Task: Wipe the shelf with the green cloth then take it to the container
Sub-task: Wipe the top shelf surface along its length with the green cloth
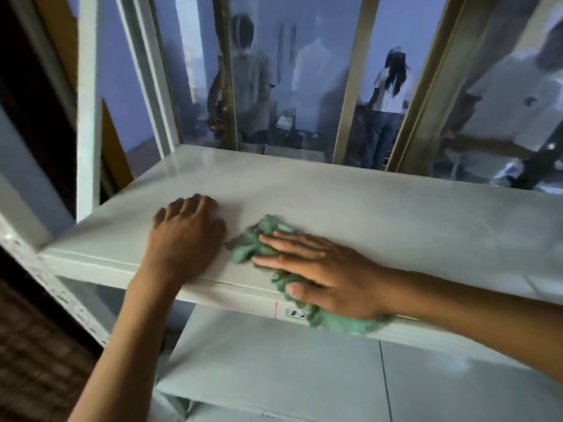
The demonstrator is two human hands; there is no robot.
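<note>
A pale grey metal shelf (pixel 380 214) runs across the middle of the view. On its front edge lies a crumpled green cloth (pixel 253 242), part of it hanging over the lip. My right hand (pixel 323 275) presses flat on the cloth with straight fingers pointing left. My left hand (pixel 187 229) rests on the bare shelf just left of the cloth, palm down, fingertips slightly bent. No container is in view.
Behind the shelf is a glass window (pixel 289 86) with gold frames, showing people beyond it. A white upright post (pixel 88 111) stands at the shelf's left end. A lower shelf (pixel 274 370) lies below. Dark wooden slats (pixel 36 345) fill the lower left.
</note>
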